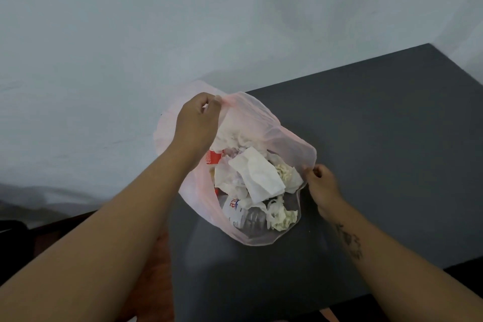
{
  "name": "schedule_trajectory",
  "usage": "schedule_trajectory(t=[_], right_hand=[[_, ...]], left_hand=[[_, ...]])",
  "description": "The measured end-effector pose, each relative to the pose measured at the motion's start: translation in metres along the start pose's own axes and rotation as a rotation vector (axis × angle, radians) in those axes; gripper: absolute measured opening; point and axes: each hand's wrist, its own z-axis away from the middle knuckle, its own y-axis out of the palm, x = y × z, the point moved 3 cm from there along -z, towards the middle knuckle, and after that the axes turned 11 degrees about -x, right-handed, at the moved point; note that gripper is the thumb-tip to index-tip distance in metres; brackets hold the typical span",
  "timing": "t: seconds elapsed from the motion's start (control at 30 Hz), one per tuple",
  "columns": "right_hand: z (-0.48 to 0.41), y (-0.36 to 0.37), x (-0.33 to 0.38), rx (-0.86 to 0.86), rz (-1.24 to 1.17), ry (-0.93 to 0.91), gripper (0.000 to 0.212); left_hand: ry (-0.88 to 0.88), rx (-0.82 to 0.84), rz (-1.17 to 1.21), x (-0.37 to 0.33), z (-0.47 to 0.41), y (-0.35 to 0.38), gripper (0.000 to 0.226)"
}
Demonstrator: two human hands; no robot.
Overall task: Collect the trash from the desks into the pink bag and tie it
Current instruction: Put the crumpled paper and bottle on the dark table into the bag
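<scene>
Pink bag (264, 123): it sits on the dark grey desk (379, 154), close to the desk's left edge by the pale wall (130, 34), with its mouth pulled wide between your 2 hands.
Left hand (197, 119): your fingers are pinched tight on the bag's far rim, lifting it above the contents.
Right hand (322, 185): your thumb and fingers are closed on the near right rim, holding that edge up and outward.
Contents: crumpled white tissues (257, 178) fill the top; a clear plastic bottle (245, 214) with a printed label lies low against the thin plastic, and a red and white wrapper (213, 157) shows just beside your left wrist.
Bag mouth: untied.
</scene>
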Motion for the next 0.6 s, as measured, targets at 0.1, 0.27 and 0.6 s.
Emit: schedule_trajectory(t=[0.1, 0.27, 0.6], right_hand=[[-0.001, 0.001, 0.003, -0.068, -0.126, 0.068, 0.02], [-0.008, -0.007, 0.012, -0.139, -0.225, 0.201, 0.022], [-0.038, -0.092, 0.233, -0.238, 0.101, -0.535, 0.026]], left_hand=[[0.022, 0.006, -0.006, 0.005, 0.001, 0.0, 0.029], [0.046, 0.016, -0.014, 0.013, -0.001, 0.006, 0.028], [0.208, -0.201, -0.11, -0.052, -0.1, -0.055, 0.025]])
